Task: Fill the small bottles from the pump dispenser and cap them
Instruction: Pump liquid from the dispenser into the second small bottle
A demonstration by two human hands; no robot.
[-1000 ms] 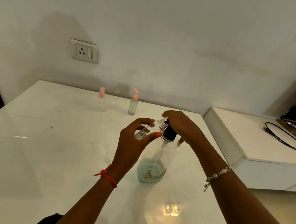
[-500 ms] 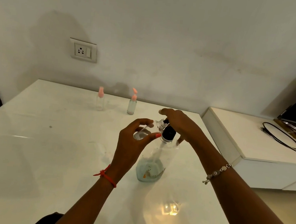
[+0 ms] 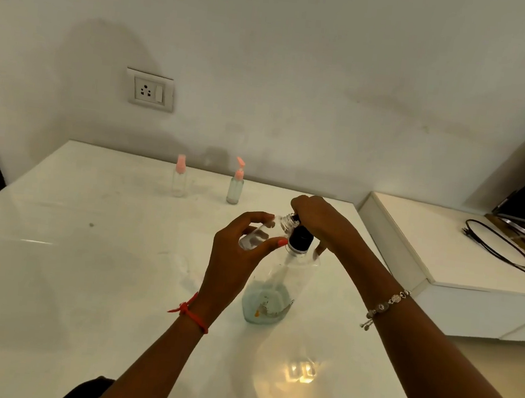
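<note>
I see the pump dispenser (image 3: 272,297) standing mid-frame on the desk (image 3: 70,259), a spray bottle (image 3: 179,181) and a pump bottle (image 3: 235,188) behind it, a cabinet (image 3: 463,252) at right.

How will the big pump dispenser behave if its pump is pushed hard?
Probably steady: the pump dispenser has a wide base, with liquid low down. It looks mostly empty, so likely light; it might slide on the glossy table.

A single head-worn wide-angle view looks forward and down — close over the white table (image 3: 52,274), facing the wall (image 3: 303,41).
</note>
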